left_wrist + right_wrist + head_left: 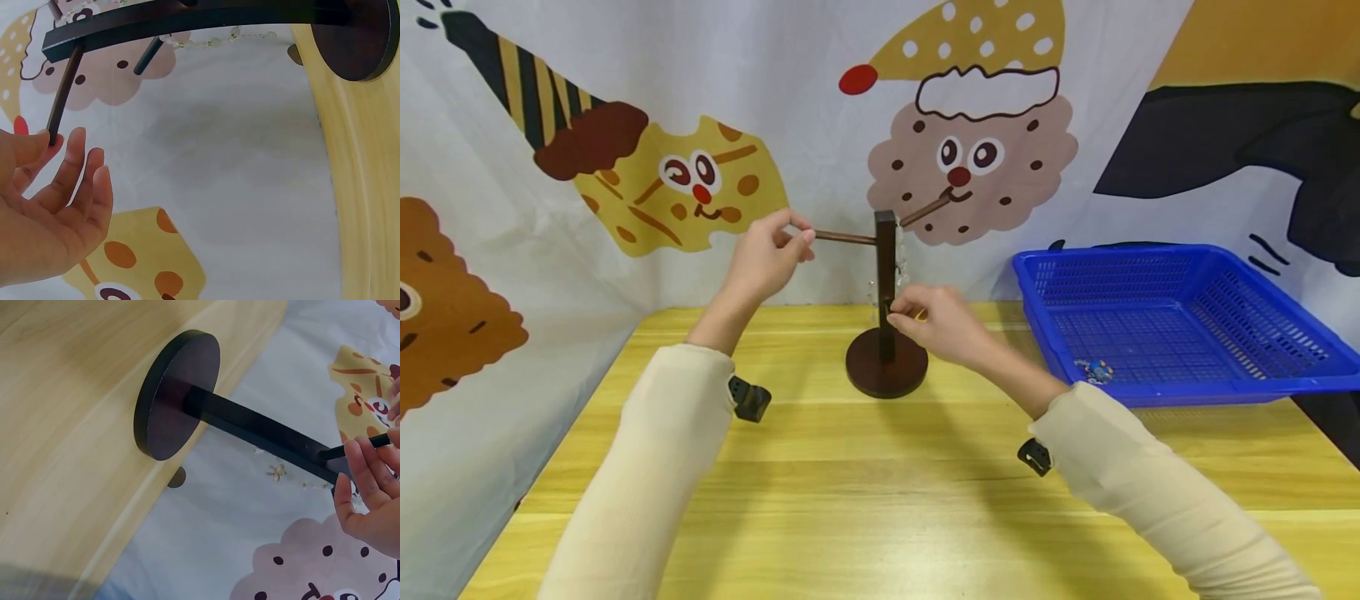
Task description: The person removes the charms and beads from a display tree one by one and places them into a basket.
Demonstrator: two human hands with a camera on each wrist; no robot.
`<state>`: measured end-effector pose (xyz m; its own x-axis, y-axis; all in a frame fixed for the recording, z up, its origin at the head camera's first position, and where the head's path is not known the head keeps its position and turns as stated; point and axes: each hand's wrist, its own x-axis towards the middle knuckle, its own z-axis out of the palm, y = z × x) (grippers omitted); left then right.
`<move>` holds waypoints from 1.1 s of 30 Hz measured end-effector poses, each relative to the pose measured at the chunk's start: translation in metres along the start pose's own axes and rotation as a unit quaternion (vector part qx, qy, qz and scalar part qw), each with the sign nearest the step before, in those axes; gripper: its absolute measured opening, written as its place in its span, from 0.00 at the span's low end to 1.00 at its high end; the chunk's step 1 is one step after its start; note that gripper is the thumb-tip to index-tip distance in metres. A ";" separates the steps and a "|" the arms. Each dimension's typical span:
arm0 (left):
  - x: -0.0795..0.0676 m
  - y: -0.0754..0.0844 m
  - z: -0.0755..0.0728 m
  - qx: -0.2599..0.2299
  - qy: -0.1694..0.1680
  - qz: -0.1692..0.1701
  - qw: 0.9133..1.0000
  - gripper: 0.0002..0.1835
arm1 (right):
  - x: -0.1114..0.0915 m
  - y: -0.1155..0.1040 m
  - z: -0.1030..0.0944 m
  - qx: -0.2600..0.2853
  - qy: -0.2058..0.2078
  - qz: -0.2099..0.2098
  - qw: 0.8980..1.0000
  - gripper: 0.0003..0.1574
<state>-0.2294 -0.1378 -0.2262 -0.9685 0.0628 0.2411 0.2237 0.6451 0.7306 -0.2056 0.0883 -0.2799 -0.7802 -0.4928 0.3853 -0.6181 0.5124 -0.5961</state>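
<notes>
A dark brown wooden stand (887,333) has a round base, a square post and several pegs near its top. My left hand (772,254) pinches the end of the peg (842,237) that points left; in the left wrist view its other fingers (75,156) spread loosely. The right hand (942,321) pinches a front peg (350,449) that juts toward me, fingertips right at its end. A string of clear beads (902,258) hangs behind the post from the right rear peg (927,210). In the right wrist view a small gold-coloured charm (275,472) shows on the string.
At the right stands a blue plastic basket (1187,390) holding a small colourful beaded piece (1097,371). The stand rests on a light wood-grain table (865,500). Behind it hangs a white cloth (715,50) printed with cartoon biscuits.
</notes>
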 end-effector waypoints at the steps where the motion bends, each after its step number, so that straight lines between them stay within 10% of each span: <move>1: 0.001 0.000 0.000 -0.001 -0.001 -0.002 1.000 0.12 | 0.000 -0.001 0.001 0.002 0.001 -0.003 1.000 0.02; 18: 0.001 -0.002 0.003 -0.024 -0.002 -0.018 1.000 0.14 | 0.003 0.002 -0.009 0.027 -0.042 0.015 0.999 0.08; 33: 0.002 -0.004 0.003 -0.027 -0.002 -0.022 0.999 0.15 | 0.020 0.002 -0.033 0.023 -0.002 0.071 0.997 0.03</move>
<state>-0.2322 -0.1375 -0.2305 -0.9779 0.0391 0.2053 0.1866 0.6054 0.7737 -0.2254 0.1026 -0.2505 -0.8593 -0.4199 0.2919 -0.4959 0.5445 -0.6765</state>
